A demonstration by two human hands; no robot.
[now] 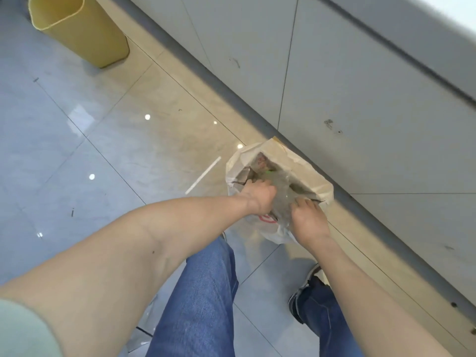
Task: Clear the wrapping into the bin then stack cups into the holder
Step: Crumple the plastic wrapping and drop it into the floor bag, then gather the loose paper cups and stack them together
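Both hands down at a white paper-and-plastic bag standing open on the glossy tiled floor, just beside the dark base strip of the grey cabinet front. Left hand at the bag's near-left rim, fingers curled shut on crumpled clear plastic wrapping in the bag mouth. Right hand at the near-right rim, fingers bent and together, pressing on the same wrapping and the bag edge; can't tell if they fully clamp it. Wrapping sits mostly inside the bag, between the two hands. Red mark on the bag's near side below the left wrist. Tan plastic bin stands far left on the floor, well apart from the bag. Blue jeans legs and a dark shoe below the arms.
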